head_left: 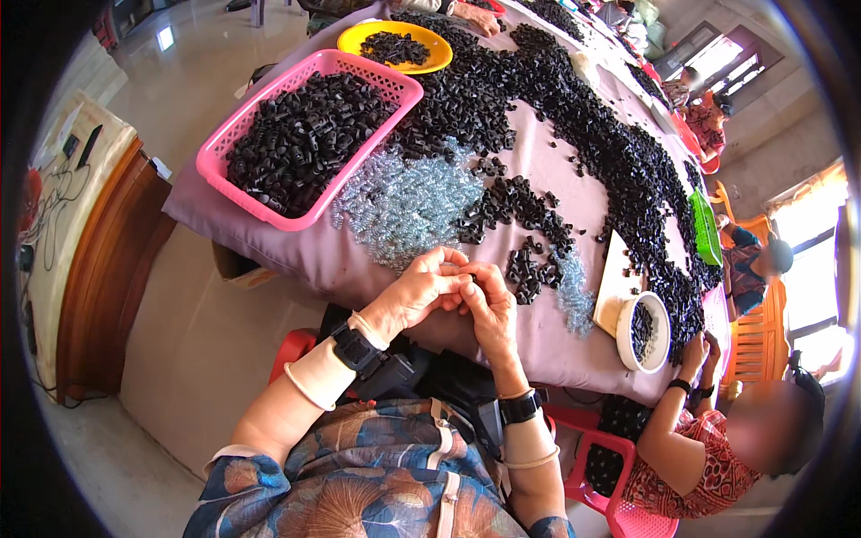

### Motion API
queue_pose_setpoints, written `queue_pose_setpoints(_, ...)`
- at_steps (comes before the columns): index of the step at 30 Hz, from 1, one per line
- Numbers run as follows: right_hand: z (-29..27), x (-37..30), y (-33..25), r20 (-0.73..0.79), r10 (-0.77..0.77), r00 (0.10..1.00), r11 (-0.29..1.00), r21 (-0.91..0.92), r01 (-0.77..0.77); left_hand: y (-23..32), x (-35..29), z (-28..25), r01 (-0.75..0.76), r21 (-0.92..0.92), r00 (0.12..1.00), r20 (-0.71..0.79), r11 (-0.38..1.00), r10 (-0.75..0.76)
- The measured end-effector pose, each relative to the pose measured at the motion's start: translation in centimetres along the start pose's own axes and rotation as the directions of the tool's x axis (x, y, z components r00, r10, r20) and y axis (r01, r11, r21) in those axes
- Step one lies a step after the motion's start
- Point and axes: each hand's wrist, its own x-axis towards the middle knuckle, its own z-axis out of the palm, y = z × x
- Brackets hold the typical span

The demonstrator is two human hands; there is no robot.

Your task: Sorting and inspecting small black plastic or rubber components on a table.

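Note:
My left hand (pixel 421 289) and my right hand (pixel 489 303) meet over the near edge of the table, fingertips pinched together. Between them is a small black plastic part (pixel 473 277), mostly hidden by the fingers. Just beyond my hands lies a heap of shiny metal springs (pixel 408 202). To the right of my right hand sit a cluster of loose black plastic parts (pixel 531 269) and a smaller pile of springs (pixel 574 294). A pink plastic basket (pixel 260 211), filled with black parts, stands at the left.
A lilac cloth (pixel 547 350) covers the table. Black parts spread far along it. A yellow plate (pixel 439 59), a white bowl (pixel 659 345) and a green basket (pixel 705 229) stand there. A person (pixel 682 457) works at the right; another person's hand (pixel 475 18) shows at the far side.

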Motion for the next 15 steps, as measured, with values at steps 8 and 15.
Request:
queue_pose_setpoints(8, 0.0, 0.3, -0.6, -0.053, -0.047, 0.997, 0.996, -0.075, 0.043, 0.9, -0.1, 0.8, 0.058, -0.008, 0.998, 0.031, 0.998, -0.057)
queue_pose_setpoints(15, -0.1, -0.3, -1.9, -0.079, -0.055, 0.995, 0.989, -0.145, 0.043, 0.5, -0.2, 1.1, 0.02, 0.031, 0.993, -0.121, 0.999, -0.016)
